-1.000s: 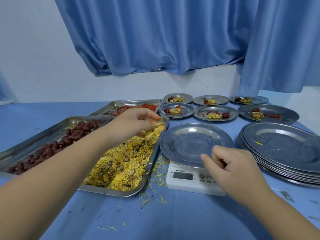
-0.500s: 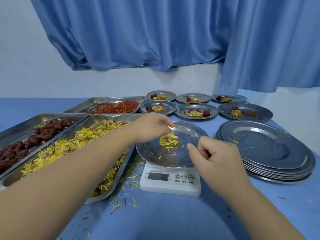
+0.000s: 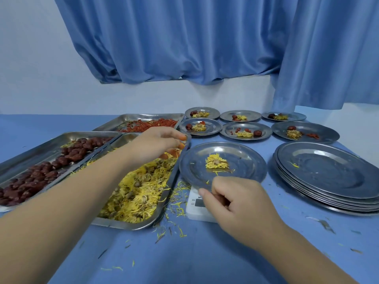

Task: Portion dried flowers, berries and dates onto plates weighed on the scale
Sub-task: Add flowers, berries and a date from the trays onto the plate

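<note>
A steel plate [image 3: 253, 160] sits on the white scale [image 3: 194, 213] and holds a small heap of yellow dried flowers [image 3: 216, 163]. My left hand [image 3: 155, 143] hovers over the far end of the flower tray [image 3: 123, 224], fingers loosely spread downward, with nothing visibly held. My right hand [image 3: 235, 203] is curled into a fist in front of the plate. It covers part of the scale's display and holds nothing that I can see. The dates tray [image 3: 30, 153] lies to the left and the red berries tray [image 3: 114, 124] behind.
A stack of empty steel plates [image 3: 328, 171] stands to the right of the scale. Several filled plates [image 3: 264, 131] sit in two rows at the back. Loose petals litter the blue tablecloth [image 3: 184, 257] around the tray. A blue curtain hangs behind.
My left hand has dropped flowers onto the plate on the scale and moved back left over the flower tray. My right hand has stayed curled near the scale.
</note>
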Action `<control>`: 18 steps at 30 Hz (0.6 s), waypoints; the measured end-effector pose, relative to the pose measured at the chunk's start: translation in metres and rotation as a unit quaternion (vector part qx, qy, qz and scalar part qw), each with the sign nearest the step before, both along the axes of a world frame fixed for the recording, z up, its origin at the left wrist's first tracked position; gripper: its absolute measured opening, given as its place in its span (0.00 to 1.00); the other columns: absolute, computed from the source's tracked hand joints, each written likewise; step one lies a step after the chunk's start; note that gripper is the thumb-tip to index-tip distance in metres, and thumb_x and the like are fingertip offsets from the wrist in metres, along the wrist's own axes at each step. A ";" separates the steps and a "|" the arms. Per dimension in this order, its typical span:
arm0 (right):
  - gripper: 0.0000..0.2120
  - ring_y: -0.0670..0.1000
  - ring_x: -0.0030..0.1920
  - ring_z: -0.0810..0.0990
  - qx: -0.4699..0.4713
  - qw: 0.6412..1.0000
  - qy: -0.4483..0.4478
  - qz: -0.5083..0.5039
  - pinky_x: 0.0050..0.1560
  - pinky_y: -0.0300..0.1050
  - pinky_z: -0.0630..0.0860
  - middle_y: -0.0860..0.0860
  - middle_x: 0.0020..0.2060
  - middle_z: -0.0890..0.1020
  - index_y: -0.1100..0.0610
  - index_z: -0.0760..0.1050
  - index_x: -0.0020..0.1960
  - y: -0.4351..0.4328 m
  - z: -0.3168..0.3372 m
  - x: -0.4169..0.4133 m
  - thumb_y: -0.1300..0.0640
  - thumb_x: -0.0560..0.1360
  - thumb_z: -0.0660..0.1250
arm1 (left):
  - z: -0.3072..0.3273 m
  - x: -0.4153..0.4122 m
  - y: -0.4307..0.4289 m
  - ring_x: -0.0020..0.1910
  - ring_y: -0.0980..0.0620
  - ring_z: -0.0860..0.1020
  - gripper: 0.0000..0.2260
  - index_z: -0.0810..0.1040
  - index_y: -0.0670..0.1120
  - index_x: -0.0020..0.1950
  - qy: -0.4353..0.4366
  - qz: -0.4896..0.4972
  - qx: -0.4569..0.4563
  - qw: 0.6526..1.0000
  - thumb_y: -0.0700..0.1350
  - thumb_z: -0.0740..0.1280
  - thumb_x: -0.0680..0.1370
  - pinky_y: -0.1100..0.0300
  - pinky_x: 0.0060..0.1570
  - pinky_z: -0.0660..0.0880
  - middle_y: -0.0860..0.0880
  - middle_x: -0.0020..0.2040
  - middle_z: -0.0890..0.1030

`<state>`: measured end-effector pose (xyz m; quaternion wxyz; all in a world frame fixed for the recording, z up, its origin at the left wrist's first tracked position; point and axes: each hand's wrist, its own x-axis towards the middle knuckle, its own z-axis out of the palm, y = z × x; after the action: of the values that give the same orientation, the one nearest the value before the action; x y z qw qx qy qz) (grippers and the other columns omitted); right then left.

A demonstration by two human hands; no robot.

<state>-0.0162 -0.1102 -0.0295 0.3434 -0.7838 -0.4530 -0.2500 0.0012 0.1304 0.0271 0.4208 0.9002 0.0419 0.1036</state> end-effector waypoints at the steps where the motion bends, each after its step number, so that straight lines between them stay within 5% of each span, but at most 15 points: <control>1: 0.18 0.48 0.25 0.65 -0.012 1.000 -0.012 0.008 0.24 0.47 0.66 0.46 0.23 0.63 0.52 0.61 0.30 0.008 0.001 -0.003 0.47 0.75 0.59 | 0.001 -0.008 0.010 0.46 0.57 0.83 0.09 0.81 0.58 0.54 0.002 0.011 0.014 1.000 0.46 0.65 0.79 0.55 0.49 0.79 0.59 0.48 0.84; 6: 0.10 0.46 0.28 0.73 -0.081 0.996 -0.015 0.025 0.29 0.46 0.71 0.43 0.26 0.71 0.50 0.72 0.44 0.060 0.011 -0.010 0.47 0.78 0.57 | 0.028 -0.041 0.076 0.46 0.57 0.82 0.07 0.82 0.59 0.51 -0.010 0.097 0.048 0.994 0.48 0.66 0.79 0.59 0.44 0.76 0.55 0.49 0.84; 10: 0.06 0.48 0.33 0.77 -0.087 0.996 -0.033 -0.011 0.30 0.47 0.74 0.44 0.33 0.78 0.51 0.75 0.51 0.085 0.002 -0.012 0.53 0.77 0.62 | 0.035 -0.062 0.138 0.53 0.48 0.82 0.08 0.82 0.54 0.52 -0.032 0.159 -0.010 0.987 0.46 0.64 0.80 0.50 0.57 0.77 0.51 0.53 0.84; 12: 0.07 0.49 0.36 0.79 -0.081 0.996 -0.037 -0.027 0.30 0.47 0.75 0.44 0.35 0.80 0.52 0.76 0.52 0.088 -0.004 -0.014 0.55 0.75 0.63 | 0.027 -0.071 0.165 0.49 0.48 0.81 0.07 0.81 0.51 0.52 -0.032 0.197 -0.024 0.980 0.44 0.63 0.81 0.49 0.56 0.75 0.47 0.54 0.83; 16: 0.09 0.46 0.37 0.76 -0.077 0.996 -0.034 -0.023 0.31 0.33 0.68 0.42 0.37 0.77 0.51 0.77 0.52 0.091 -0.014 -0.013 0.56 0.73 0.64 | -0.003 -0.078 0.209 0.34 0.49 0.73 0.07 0.79 0.50 0.53 0.015 0.266 0.128 0.955 0.45 0.62 0.81 0.58 0.37 0.71 0.46 0.41 0.80; 18: 0.08 0.44 0.37 0.73 -0.086 0.995 -0.037 -0.018 0.32 0.29 0.62 0.41 0.37 0.74 0.51 0.77 0.51 0.093 -0.016 -0.012 0.56 0.73 0.64 | -0.019 -0.076 0.222 0.33 0.51 0.75 0.08 0.78 0.51 0.55 0.052 0.265 0.179 0.946 0.42 0.60 0.80 0.58 0.39 0.72 0.51 0.38 0.80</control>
<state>-0.0279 -0.0171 -0.0451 0.2531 -0.8086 -0.4714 -0.2448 -0.0752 0.3527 0.0077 0.2069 0.9213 0.2820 0.1701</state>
